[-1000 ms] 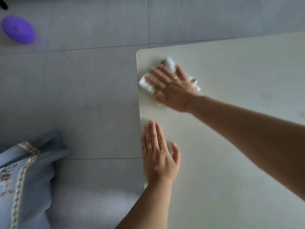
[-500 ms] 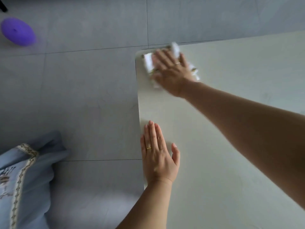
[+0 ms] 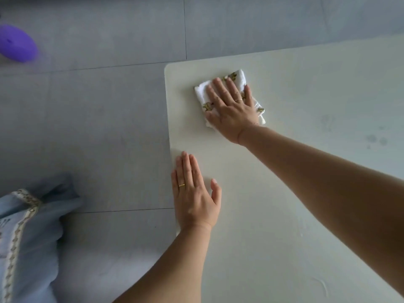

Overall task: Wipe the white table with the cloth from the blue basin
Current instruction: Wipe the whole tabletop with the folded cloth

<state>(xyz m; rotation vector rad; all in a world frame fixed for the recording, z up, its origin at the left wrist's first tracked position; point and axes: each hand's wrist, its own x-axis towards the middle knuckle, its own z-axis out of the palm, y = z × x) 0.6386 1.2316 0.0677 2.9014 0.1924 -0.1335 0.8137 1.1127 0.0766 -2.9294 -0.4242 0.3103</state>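
right hand (image 3: 231,110): fingers spread flat, pressing cloth (image 3: 236,78) near far-left corner of white table (image 3: 306,193)
left hand (image 3: 194,197): splayed flat, empty, at left edge
risk: folded cloth bunches under palm, skips streaks; faint spots (image 3: 376,138) right, possibly wet marks

Right hand (image 3: 231,112) flat on cloth (image 3: 202,92) near white table (image 3: 306,193) corner, left hand (image 3: 194,197) flat at edge.

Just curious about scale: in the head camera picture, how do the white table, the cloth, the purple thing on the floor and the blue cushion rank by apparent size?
1. white table
2. blue cushion, partly cropped
3. cloth and purple thing: similar, both partly unseen, so unranked.
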